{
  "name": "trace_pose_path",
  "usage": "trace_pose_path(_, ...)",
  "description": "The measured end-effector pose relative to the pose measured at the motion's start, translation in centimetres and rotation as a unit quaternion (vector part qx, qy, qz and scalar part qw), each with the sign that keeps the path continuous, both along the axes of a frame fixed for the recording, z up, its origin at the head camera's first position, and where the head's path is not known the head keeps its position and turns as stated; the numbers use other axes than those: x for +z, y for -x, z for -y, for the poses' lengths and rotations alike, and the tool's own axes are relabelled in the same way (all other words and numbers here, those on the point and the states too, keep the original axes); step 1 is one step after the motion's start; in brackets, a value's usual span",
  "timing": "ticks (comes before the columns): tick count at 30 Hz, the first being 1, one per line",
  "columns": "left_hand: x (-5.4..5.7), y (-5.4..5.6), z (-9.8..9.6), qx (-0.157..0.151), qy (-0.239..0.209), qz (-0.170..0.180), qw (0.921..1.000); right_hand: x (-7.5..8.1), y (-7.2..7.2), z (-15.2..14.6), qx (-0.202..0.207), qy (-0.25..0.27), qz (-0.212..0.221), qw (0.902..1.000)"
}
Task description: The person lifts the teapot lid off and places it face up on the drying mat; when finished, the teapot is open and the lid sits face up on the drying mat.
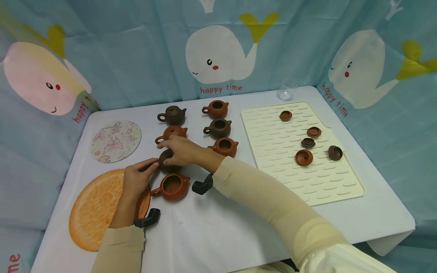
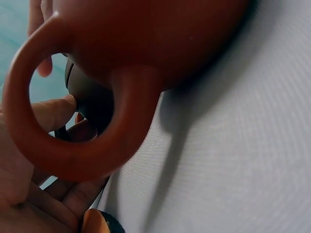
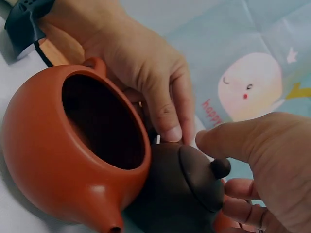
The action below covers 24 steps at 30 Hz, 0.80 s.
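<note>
My left hand (image 1: 135,180) pinches the handle side of a dark brown teapot (image 1: 165,162), thumb on top. On that pot sits a lid (image 3: 192,170) with a round knob (image 3: 221,168). Around the knob, my right hand (image 1: 181,151) holds its thumb and fingers spread, the thumb apart from the knob and the fingertips beside the lid's edge. A lidless red-brown teapot (image 1: 173,187) stands just in front, its ring handle large in the left wrist view. Behind are a lidded reddish teapot (image 1: 175,131) and a lidded dark teapot (image 1: 172,115).
Three lidless teapots stand in a second column: reddish (image 1: 217,109), dark (image 1: 219,129) and reddish (image 1: 227,147). A cream mat (image 1: 273,151) bears several small lids (image 1: 304,157). A clear cup (image 1: 286,91) is at the back; a floral round mat (image 1: 116,141) and an orange round mat (image 1: 92,208) lie left.
</note>
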<state>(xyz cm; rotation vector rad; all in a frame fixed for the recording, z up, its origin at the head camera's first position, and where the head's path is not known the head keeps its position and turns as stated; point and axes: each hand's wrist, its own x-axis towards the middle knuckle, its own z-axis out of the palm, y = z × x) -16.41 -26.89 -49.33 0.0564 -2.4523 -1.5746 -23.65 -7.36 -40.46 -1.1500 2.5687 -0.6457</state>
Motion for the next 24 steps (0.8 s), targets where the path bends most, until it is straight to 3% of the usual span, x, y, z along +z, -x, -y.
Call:
trace_pose_path(17, 0.57, 0.13, -0.53, 0.008, 0.014, 0.033, 0.9993, -0.50, 0.13, -0.26, -0.009, -0.008, -0.055, 0.9984)
trace_pose_path(24, 0.52, -0.25, -0.24, 0.016, 0.014, 0.037, 0.9991, -0.41, 0.02, -0.35, -0.013, 0.023, -0.055, 0.9981)
